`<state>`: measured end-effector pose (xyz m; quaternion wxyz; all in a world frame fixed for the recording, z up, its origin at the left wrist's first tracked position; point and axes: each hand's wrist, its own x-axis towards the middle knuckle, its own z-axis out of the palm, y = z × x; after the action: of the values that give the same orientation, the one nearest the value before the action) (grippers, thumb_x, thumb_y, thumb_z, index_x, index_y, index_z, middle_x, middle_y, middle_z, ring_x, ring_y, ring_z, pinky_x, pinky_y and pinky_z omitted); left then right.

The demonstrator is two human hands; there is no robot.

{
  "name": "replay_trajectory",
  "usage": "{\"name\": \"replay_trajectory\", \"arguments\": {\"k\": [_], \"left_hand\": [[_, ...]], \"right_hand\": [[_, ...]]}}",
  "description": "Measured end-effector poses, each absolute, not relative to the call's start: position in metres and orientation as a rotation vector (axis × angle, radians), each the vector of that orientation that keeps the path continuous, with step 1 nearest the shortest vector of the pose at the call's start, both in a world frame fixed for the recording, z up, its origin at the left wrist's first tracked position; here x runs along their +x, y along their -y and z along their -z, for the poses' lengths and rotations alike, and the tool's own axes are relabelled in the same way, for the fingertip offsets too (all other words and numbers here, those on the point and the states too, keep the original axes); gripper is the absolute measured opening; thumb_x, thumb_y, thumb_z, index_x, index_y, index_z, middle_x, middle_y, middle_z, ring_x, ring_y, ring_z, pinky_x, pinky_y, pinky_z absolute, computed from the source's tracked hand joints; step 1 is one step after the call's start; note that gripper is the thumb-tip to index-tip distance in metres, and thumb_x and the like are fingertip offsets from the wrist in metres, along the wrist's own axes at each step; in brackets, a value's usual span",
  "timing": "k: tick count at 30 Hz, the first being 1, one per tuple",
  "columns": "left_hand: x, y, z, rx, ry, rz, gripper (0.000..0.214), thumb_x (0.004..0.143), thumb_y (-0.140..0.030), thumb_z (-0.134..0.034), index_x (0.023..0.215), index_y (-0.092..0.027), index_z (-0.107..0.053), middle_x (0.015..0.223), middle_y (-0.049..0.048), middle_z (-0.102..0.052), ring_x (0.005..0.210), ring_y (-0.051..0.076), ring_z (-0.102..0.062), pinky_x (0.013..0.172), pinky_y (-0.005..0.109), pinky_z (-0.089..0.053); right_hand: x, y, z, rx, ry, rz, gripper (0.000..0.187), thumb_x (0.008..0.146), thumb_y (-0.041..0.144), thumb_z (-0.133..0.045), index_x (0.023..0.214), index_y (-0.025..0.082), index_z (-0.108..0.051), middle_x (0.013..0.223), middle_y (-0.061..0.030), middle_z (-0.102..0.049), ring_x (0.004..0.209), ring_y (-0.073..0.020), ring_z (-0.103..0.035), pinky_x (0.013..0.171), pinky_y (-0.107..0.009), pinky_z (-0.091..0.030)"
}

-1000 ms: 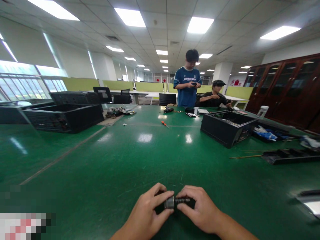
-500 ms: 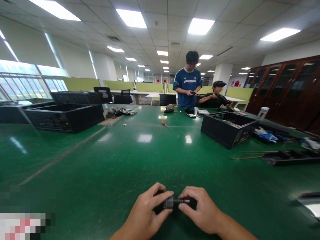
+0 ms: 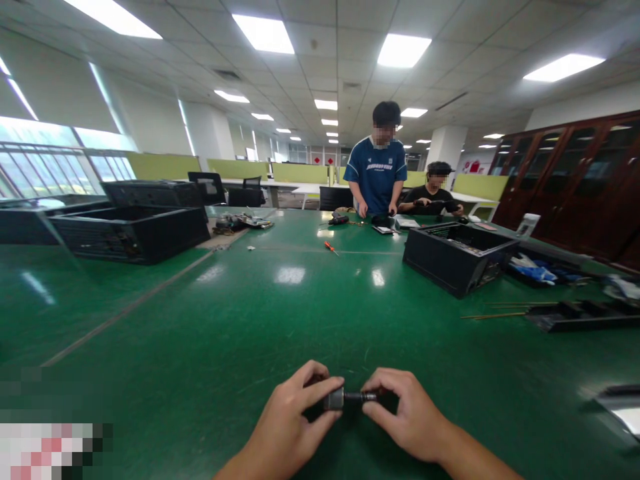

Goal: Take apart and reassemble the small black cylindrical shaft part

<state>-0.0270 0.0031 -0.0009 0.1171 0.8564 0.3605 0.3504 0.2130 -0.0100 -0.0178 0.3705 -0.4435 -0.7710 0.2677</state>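
My left hand (image 3: pixel 293 417) is closed around a dark cylindrical metal part (image 3: pixel 335 399), thumb and fingers on its wide body. A thinner dark shaft (image 3: pixel 353 397) sticks out of that body to the right. At the shaft's far end, the thumb and fingers of my right hand (image 3: pixel 407 410) pinch a ringed dark piece (image 3: pixel 369 397); I cannot tell whether it is a spring or a collar. Both hands are just above the green table (image 3: pixel 240 333) near its front edge. My fingers hide part of the wide body.
An orange screwdriver (image 3: pixel 331 247) lies mid-table. Black computer cases stand at right (image 3: pixel 440 263) and left (image 3: pixel 135 233). A black tray (image 3: pixel 580 317) with thin rods is at right. Across the table, one person (image 3: pixel 377 167) stands and another (image 3: pixel 434 195) sits, near a power drill (image 3: pixel 339 219).
My right fingers have shifted slightly right and now cover the shaft's tip, which stuck out past them before. The standing person's hands have lowered to the table.
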Motion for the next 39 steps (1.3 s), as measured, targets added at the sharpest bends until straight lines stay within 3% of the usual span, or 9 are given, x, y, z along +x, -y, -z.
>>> {"name": "replay_trajectory", "arguments": {"k": [31, 35, 39], "left_hand": [[-0.033, -0.005, -0.002, 2.411, -1.134, -0.964, 0.033, 0.082, -0.016, -0.067, 0.113, -0.027, -0.070, 0.104, 0.0059, -0.072, 0.095, 0.021, -0.071, 0.085, 0.033, -0.057], [-0.035, -0.010, 0.000, 2.187, -1.252, -1.004, 0.029, 0.085, -0.025, -0.066, 0.114, -0.025, -0.064, 0.109, 0.0070, -0.074, 0.103, 0.024, -0.070, 0.096, 0.042, -0.054], [-0.044, -0.026, 0.004, 1.767, -1.241, -1.182, 0.026, 0.089, -0.036, -0.058, 0.110, -0.021, -0.052, 0.106, 0.0085, -0.074, 0.099, 0.022, -0.073, 0.090, 0.037, -0.057]], "right_hand": [[0.224, 0.005, 0.014, -1.143, 1.953, -0.680, 0.005, 0.082, 0.022, -0.068, 0.086, 0.019, -0.071, 0.080, -0.0028, -0.071, 0.076, -0.0193, -0.065, 0.073, -0.030, -0.047], [0.234, -0.010, 0.024, -1.179, 1.648, -0.831, 0.019, 0.083, 0.035, -0.068, 0.087, 0.017, -0.071, 0.081, -0.0051, -0.070, 0.077, -0.0213, -0.064, 0.074, -0.033, -0.048], [0.245, -0.026, 0.035, -1.126, 1.223, -1.029, 0.038, 0.074, 0.050, -0.076, 0.087, 0.015, -0.069, 0.075, -0.0054, -0.069, 0.067, -0.0200, -0.063, 0.068, -0.033, -0.049]]}}
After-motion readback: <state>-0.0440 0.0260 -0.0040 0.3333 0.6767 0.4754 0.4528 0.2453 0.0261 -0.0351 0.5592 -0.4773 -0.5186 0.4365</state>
